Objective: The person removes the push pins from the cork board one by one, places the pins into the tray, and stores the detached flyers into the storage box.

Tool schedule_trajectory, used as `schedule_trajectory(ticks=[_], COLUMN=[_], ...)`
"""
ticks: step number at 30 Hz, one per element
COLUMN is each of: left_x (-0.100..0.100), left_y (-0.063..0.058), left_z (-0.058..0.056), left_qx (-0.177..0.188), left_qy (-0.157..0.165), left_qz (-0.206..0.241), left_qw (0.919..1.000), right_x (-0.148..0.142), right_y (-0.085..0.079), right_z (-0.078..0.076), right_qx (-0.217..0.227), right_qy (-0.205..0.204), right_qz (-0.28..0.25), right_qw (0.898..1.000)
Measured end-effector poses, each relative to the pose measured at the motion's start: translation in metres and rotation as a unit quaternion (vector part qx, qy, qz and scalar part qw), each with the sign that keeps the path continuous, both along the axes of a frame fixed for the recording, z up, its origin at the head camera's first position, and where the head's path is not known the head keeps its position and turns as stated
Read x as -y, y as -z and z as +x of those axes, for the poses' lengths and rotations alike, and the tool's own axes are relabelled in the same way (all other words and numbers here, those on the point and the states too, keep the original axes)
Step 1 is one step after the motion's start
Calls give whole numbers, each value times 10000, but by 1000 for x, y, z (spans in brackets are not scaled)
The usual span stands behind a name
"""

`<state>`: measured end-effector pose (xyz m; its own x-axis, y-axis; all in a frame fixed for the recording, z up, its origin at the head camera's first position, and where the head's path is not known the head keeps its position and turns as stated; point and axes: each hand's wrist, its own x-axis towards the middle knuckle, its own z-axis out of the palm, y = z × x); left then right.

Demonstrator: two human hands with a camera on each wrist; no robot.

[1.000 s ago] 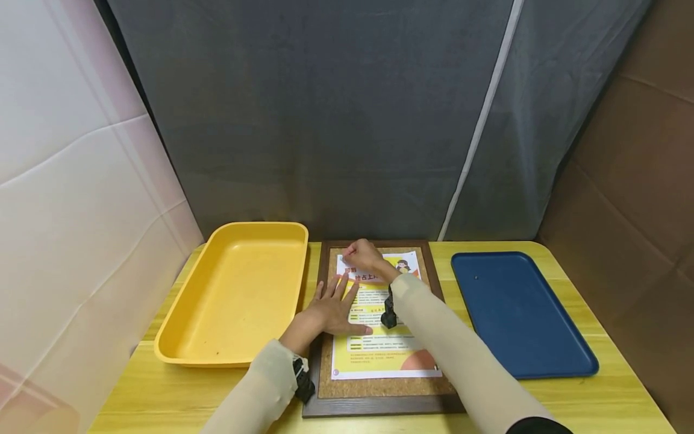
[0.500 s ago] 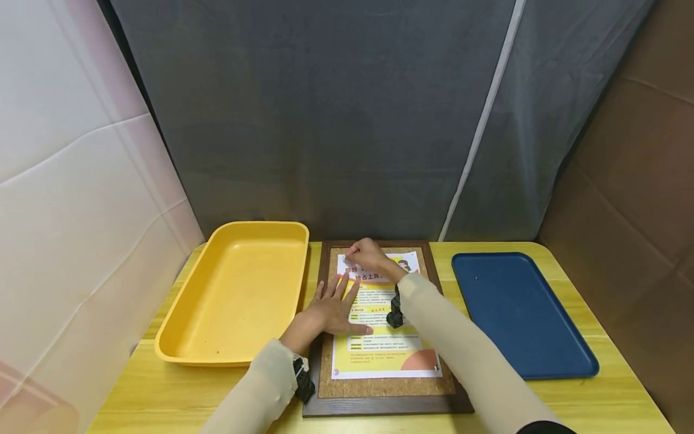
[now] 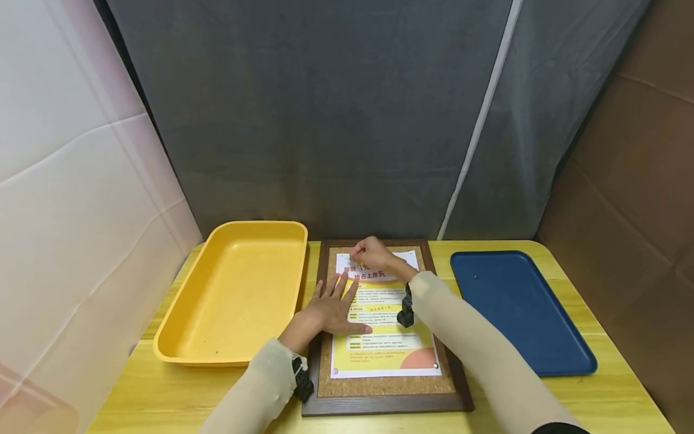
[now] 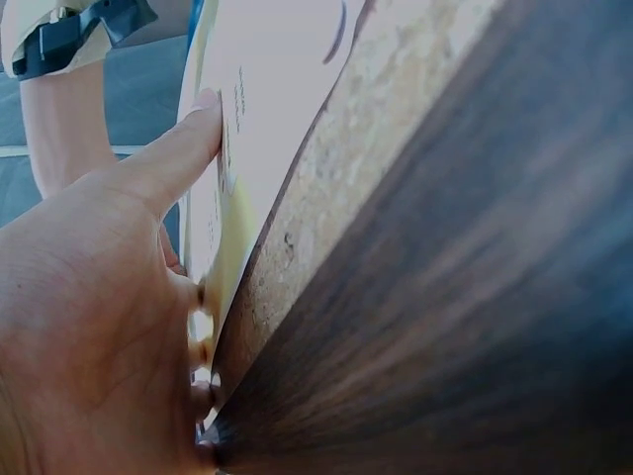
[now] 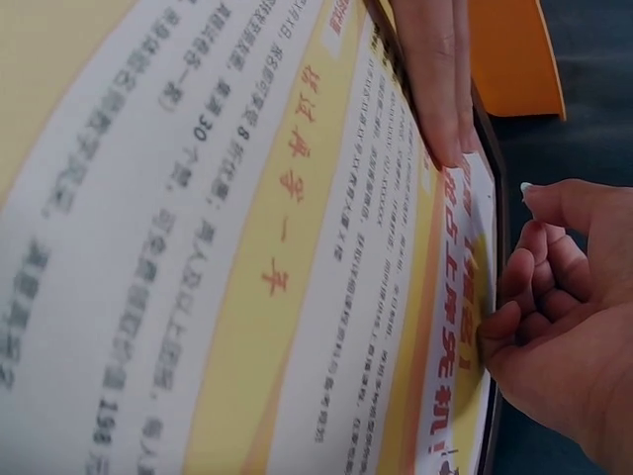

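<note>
Now listed: your right hand [image 3: 374,254], shifted slightly rightward from the poster's upper left corner, uncovering more of the printed heading; that corner's fixing is probably nearly done, though no pin there can be confirmed. Fingers curled, thumb close to the index finger; whether you pinch anything cannot be told.
Your left hand [image 3: 333,314]: unmoved, fingers spread, grasping nothing, resting on the poster's left side.
Poster [image 3: 374,360]: one sheet, flat on your wood-framed corkboard [image 3: 387,405], silvery pin [image 3: 436,366] at its lower right.
Yellow tray [image 3: 249,283], left on your counter [image 3: 162,392]: one dark speck, unidentifiable.
Blue tray [image 3: 520,313], right: one tiny object, possibly a pin.
</note>
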<state>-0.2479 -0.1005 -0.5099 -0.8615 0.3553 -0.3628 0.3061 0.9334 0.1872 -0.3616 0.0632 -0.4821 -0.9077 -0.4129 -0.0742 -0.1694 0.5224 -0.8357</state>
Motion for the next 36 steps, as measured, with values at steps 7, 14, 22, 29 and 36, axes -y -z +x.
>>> schedule_trajectory(ticks=[7, 14, 22, 29, 36], left_x=[0, -1, 0, 0, 0], left_y=[-3, -5, -8, -12, -8], left_z=[-1, 3, 5, 6, 4], left_qx=[73, 37, 26, 14, -12], left_qy=[20, 10, 90, 51, 2], left_qz=[5, 53, 43, 16, 89], left_qw=[10000, 10000, 9999, 10000, 10000], right_x=[-13, -24, -35, -45, -56], right_y=[-6, -9, -9, -17, -19], right_z=[0, 5, 11, 19, 23], right_qx=[-4, -14, -93, -54, -143], right_qy=[-70, -135, -191, -291, -412], right_qz=[-49, 13, 83, 147, 227], right_qw=[10000, 9999, 9997, 9995, 9988])
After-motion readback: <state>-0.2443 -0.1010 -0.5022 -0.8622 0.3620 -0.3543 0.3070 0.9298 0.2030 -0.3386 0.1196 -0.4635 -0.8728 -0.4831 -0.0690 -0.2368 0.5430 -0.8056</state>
